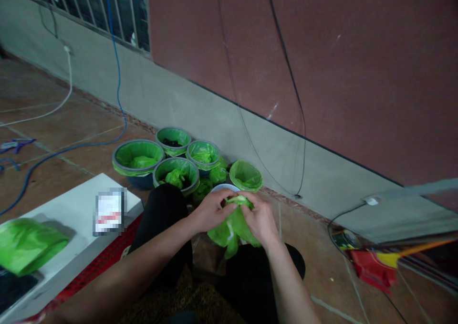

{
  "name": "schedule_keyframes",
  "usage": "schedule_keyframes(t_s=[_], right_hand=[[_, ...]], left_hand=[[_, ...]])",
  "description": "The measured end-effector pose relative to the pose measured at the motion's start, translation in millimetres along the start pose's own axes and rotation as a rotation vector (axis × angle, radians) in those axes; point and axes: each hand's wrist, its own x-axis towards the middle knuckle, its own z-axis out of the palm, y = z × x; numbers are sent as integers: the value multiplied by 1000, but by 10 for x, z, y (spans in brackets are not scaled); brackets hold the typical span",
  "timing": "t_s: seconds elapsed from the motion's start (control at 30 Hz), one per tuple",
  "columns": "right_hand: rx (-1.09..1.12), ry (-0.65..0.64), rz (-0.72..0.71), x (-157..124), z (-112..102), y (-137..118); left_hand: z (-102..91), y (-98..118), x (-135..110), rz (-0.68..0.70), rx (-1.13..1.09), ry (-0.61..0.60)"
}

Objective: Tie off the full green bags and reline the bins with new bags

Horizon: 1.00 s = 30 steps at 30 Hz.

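Subject sits low, with black-trousered knees on either side of the work. Left hand and right hand are both nearly closed, fingers curled and close together, pinching a bunched fold of a thin, glossy, bright-green plastic bag between them. The folds hide the exact finger placement. The bag sits at the centre of the grip, its slack lower part hanging loose just below.

Immediately beyond the grip, a round white-rimmed bowl shows partly behind the hands. Farther out, against the grey concrete wall base, stand round blue plastic basins lined with green film. The nearest blue basin holds dark material, unidentifiable at this resolution, and a crumpled green wad. Just right of it, beyond the grip, a green-lined container stands with its mouth open.

Left of the grip lie a flat white slab, a folded green bag on it, and a pixelated card.

Handling note: the film appears slippery and easily creased. Close fingertip pinches on one gathered fold, with the slack left free, seem the best way to control it without tearing.
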Motion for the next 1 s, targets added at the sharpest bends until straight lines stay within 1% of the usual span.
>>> schedule_keyframes(t_s=[0.13,0.2,0.23,0.3,0.4,0.47,0.53,0.57,0.6,0.67,0.7,0.77,0.83,0.9,1.0], right_hand=[[89,140,4,-26,-59,-79],[157,173,-33,-34,-90,-119],[193,190,-51,-38,-131,-119],[256,252,-59,-52,-282,-61],[345,401,-10,-91,-632,137],[374,494,21,-125,-835,276],[364,535,58,-155,-916,355],[369,527,78,-168,-903,360],[393,499,96,-177,-858,341],[495,414,113,-182,-720,247],[556,373,109,-178,-653,183],[655,325,81,-162,-579,50],[710,323,40,-150,-621,-47],[722,340,3,-161,-760,-80],[665,376,-21,-226,-1039,3]], left_hand=[[205,-54,-54,-29,44,79],[270,-145,-48,-55,125,109],[271,-208,-37,-59,174,115],[198,-354,-7,-54,254,120],[-38,-538,37,-68,274,119],[-181,-559,46,-96,226,139],[-228,-469,33,-78,153,130],[-203,-392,21,-38,127,92],[-146,-305,9,17,115,28],[40,-149,-11,134,149,-150],[148,-102,-14,160,190,-217],[342,-95,-4,147,296,-303],[445,-189,24,107,388,-347],[431,-333,57,100,430,-395],[236,-546,88,135,447,-517]])
